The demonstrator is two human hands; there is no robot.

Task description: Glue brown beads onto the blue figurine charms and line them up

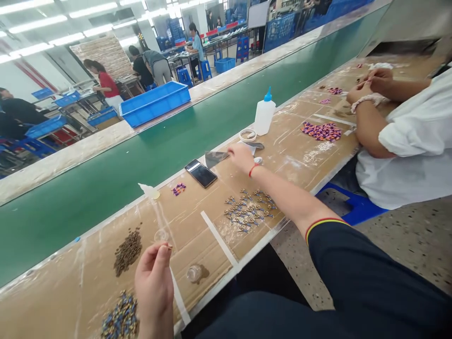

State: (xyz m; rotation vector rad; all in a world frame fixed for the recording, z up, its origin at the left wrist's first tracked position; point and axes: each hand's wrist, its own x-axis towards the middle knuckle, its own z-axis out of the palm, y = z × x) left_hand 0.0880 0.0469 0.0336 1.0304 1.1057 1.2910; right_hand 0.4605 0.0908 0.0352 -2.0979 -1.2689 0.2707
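Note:
My left hand point(155, 278) is closed in a pinch at lower left, with a tiny brownish piece point(170, 247) between thumb and fingertip. Beside it lie a pile of small brown pieces point(127, 252) and a heap of blue-and-gold pieces point(120, 318). My right hand point(242, 157) reaches across the table, its fingers closed at the narrow end of a flat grey wedge-shaped piece point(214, 158). Next to that lies a black phone point(201, 173). Several blue-and-gold pieces point(247, 209) are spread out below my right forearm. A small clear round container point(194, 273) stands right of my left hand.
A white squeeze bottle point(264, 115) and a tape roll point(247, 135) stand beyond my right hand. A small white nozzle bottle point(149, 190) lies near the green belt point(219, 120). A blue crate point(155, 103) sits beyond. At right, a co-worker's hands point(370, 87) work near purple-and-orange pieces point(321, 131).

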